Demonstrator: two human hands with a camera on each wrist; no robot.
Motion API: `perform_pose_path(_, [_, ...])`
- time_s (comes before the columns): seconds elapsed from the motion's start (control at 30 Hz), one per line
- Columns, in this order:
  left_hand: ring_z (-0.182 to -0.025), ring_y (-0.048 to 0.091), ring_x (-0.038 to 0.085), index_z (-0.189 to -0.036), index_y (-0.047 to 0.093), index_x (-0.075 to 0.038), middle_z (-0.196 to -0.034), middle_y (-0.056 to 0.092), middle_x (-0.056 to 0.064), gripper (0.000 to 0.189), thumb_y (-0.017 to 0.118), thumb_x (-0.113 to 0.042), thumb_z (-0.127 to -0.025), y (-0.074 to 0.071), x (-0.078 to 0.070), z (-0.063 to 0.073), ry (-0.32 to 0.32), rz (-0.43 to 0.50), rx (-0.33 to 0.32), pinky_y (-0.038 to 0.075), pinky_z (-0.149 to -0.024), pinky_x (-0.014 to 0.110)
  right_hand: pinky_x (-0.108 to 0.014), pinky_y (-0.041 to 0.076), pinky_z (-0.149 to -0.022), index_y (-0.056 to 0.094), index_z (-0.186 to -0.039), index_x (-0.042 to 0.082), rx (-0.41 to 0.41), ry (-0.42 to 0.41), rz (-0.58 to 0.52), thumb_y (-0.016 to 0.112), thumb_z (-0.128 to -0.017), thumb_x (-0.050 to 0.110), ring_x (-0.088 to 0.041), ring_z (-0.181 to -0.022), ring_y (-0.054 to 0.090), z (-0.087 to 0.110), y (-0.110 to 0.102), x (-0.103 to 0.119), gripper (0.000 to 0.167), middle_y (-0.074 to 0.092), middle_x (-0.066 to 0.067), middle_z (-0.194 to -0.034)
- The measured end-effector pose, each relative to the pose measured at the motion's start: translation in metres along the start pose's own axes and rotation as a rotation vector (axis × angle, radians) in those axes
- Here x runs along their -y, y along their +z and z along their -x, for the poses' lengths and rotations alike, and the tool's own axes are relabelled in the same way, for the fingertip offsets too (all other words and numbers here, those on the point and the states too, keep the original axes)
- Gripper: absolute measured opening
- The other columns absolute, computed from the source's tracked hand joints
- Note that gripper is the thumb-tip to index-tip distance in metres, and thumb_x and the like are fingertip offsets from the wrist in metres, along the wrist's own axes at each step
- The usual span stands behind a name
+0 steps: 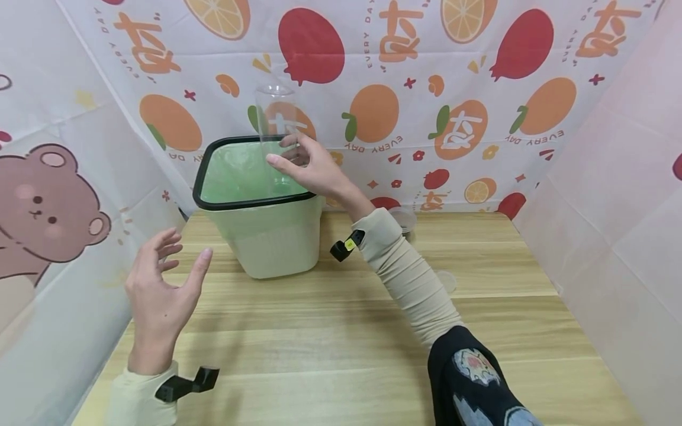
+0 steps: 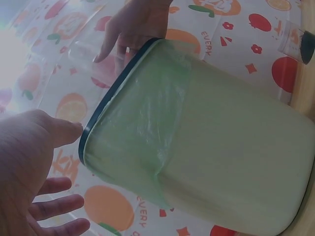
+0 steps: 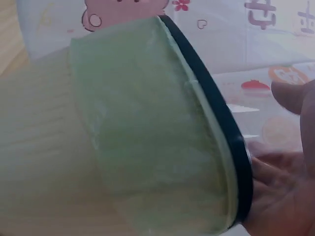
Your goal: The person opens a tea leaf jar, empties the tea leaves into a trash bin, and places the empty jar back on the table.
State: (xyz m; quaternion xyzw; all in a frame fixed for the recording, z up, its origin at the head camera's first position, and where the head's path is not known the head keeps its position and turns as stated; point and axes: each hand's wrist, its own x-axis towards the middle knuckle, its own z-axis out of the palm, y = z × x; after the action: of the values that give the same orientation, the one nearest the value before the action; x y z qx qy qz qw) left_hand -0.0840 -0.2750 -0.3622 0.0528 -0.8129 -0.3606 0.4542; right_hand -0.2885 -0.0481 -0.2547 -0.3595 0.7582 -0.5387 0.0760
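Holding a clear tube (image 1: pixel 273 115) at the bag-lined bin (image 1: pixel 269 242).

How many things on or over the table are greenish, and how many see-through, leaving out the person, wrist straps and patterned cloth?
Greenish: 2 (bin, bin liner)
See-through: 3 (tall tube, small container, flat disc)
Total: 5 visible

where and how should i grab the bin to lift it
Probably by the black rim, at its left and right sides, coming from the near side: the bin stands upright and widens toward the top, and its far side faces the curtain. The thin liner below the rim would likely slip.
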Motion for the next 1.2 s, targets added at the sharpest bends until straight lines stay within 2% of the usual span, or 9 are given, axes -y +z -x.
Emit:
perform_pose_path(0.27, [-0.106,0.054,-0.015,-0.136,0.062,-0.015,-0.124,0.069,0.015,0.059,0.084,-0.014,-0.081,-0.001,-0.001,0.002,0.008,0.005,-0.011,0.042,-0.086,0.003,-0.026,0.052,-0.099,0.051,-0.139,0.013,-0.026,-0.059,-0.017,0.066,-0.097,0.031,-0.014,-0.115,0.064,0.003,-0.003,-0.002,0.049,0.063,-0.009,-0.132])
perform_pose_path(0.53, [-0.107,0.057,-0.013,-0.135,0.063,-0.016,-0.124,0.070,0.012,0.053,0.080,-0.015,-0.085,0.000,-0.006,0.000,0.018,0.031,-0.012,0.043,-0.085,0.004,-0.034,0.051,-0.108,0.046,-0.146,0.017,-0.012,-0.129,0.051,0.070,-0.095,0.030,-0.023,-0.135,0.056,0.006,-0.001,0.001,0.057,0.057,-0.005,-0.145])
perform_pose_path(0.63, [-0.108,0.059,-0.012,-0.136,0.063,-0.018,-0.124,0.070,0.012,0.049,0.077,-0.017,-0.088,0.000,-0.010,-0.003,0.023,0.048,-0.002,0.044,-0.086,0.004,-0.033,0.048,-0.112,0.042,-0.150,0.020,-0.030,-0.180,0.129,0.071,-0.094,0.032,-0.017,-0.139,0.052,0.009,0.000,0.004,0.064,0.054,-0.002,-0.150])
perform_pose_path(0.8, [-0.107,0.060,-0.010,-0.135,0.063,-0.022,-0.123,0.070,0.013,0.044,0.072,-0.019,-0.092,0.000,-0.021,-0.010,0.033,0.086,0.007,0.045,-0.085,0.004,-0.023,0.041,-0.115,0.038,-0.154,0.020,-0.067,-0.285,0.332,0.073,-0.093,0.036,-0.008,-0.142,0.044,0.016,0.001,0.011,0.072,0.049,0.002,-0.155])
perform_pose_path(0.9, [-0.107,0.062,-0.006,-0.134,0.063,-0.023,-0.121,0.070,0.005,0.042,0.071,-0.019,-0.093,0.001,-0.030,-0.017,0.052,0.126,0.002,0.047,-0.084,0.004,-0.021,0.034,-0.119,0.040,-0.153,0.014,-0.082,-0.406,0.458,0.072,-0.094,0.036,-0.011,-0.145,0.041,0.020,0.003,0.016,0.071,0.047,-0.001,-0.156])
perform_pose_path(1.07, [-0.104,0.067,0.003,-0.129,0.065,-0.013,-0.116,0.067,-0.011,0.035,0.068,-0.017,-0.095,0.001,-0.049,-0.030,0.054,0.246,0.003,0.051,-0.081,0.005,-0.027,0.025,-0.127,0.048,-0.148,0.007,-0.121,-0.621,0.624,0.072,-0.095,0.033,-0.020,-0.149,0.039,0.029,0.005,0.021,0.064,0.048,-0.010,-0.154])
perform_pose_path(1.2, [-0.097,0.069,0.007,-0.126,0.064,-0.001,-0.114,0.067,-0.005,0.031,0.064,-0.014,-0.098,0.000,-0.064,-0.038,0.028,0.375,0.039,0.056,-0.075,0.010,-0.030,0.021,-0.129,0.051,-0.148,0.011,-0.149,-0.675,0.777,0.070,-0.096,0.033,-0.024,-0.152,0.036,0.040,0.008,0.026,0.059,0.047,-0.011,-0.156])
